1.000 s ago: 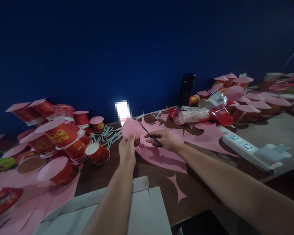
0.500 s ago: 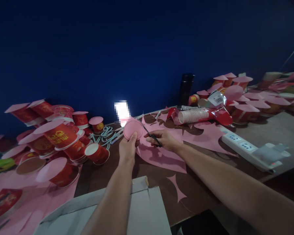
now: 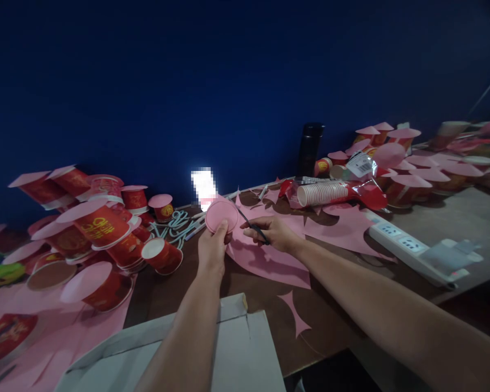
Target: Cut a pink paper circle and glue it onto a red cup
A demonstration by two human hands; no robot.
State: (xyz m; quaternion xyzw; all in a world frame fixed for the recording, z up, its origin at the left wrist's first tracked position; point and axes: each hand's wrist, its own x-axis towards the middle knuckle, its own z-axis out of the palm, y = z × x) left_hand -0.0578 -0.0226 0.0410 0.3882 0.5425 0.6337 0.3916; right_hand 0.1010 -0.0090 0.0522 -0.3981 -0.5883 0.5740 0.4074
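Observation:
My left hand (image 3: 216,245) is closed on a round pink paper disc (image 3: 220,212), thumb on its face. A circular line runs just inside the disc's edge; whatever is behind it is hidden. Close to the disc's right side, my right hand (image 3: 271,233) is closed on dark scissors (image 3: 255,226), the blades pointing up and left toward the disc. Beneath both hands lies a large pink paper sheet (image 3: 265,264) with curved cut edges. A red paper cup (image 3: 163,256) lies on its side to the left of my left hand.
Red cups topped with pink discs (image 3: 102,226) crowd the left, and more (image 3: 410,185) stand at right. A bagged stack of cups (image 3: 324,194), a black bottle (image 3: 310,147) and a power strip (image 3: 404,239) lie right. A box (image 3: 245,348) sits in front.
The pink disc and my left hand have shifted very slightly to the left. Otherwise both hands keep the same hold, and the things around them stay put.

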